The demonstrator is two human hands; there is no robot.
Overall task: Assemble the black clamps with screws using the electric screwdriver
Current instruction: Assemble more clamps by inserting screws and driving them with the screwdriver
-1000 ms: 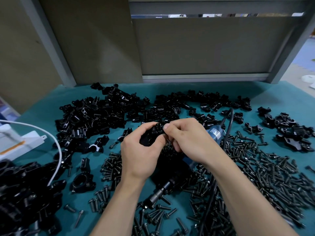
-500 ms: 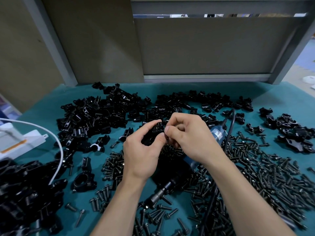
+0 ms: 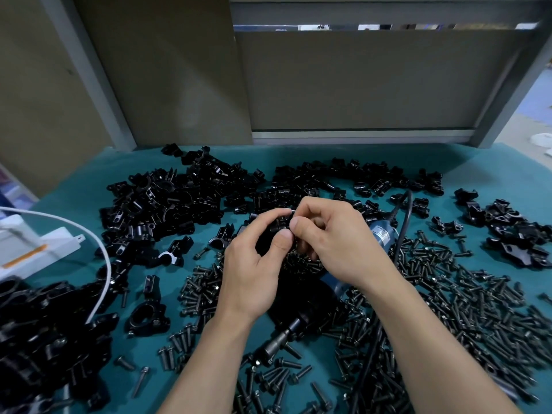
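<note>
– Above the loose screws [image 3: 448, 294] at mid-bench, both hands are working close together. The left hand [image 3: 254, 273] is pinching a black clamp [image 3: 279, 224] between thumb and forefinger, with the other fingers curling beneath it.
– And the right hand [image 3: 337, 243]?
– Its thumb and forefinger are pinching the top of the same clamp, the remaining fingers folding into the palm. A small bright tip is showing there. It is probably a screw being started, but it is too small to be sure.
– Where is the electric screwdriver [image 3: 380, 234] lying?
– Flat on the teal mat [image 3: 493, 162], directly beneath the wrists, bit pointing toward the person, with neither hand touching it. Loose clamp parts [image 3: 167, 201] are lying in heaps beyond the hands.
– So, hand-starting. Advice?
– I am judging that the screw is needing to sit square to its hole and take a few threads by fingertip before power. The left pinch should be holding the clamp steady and aligned, otherwise the threads are risking crossing.
</note>
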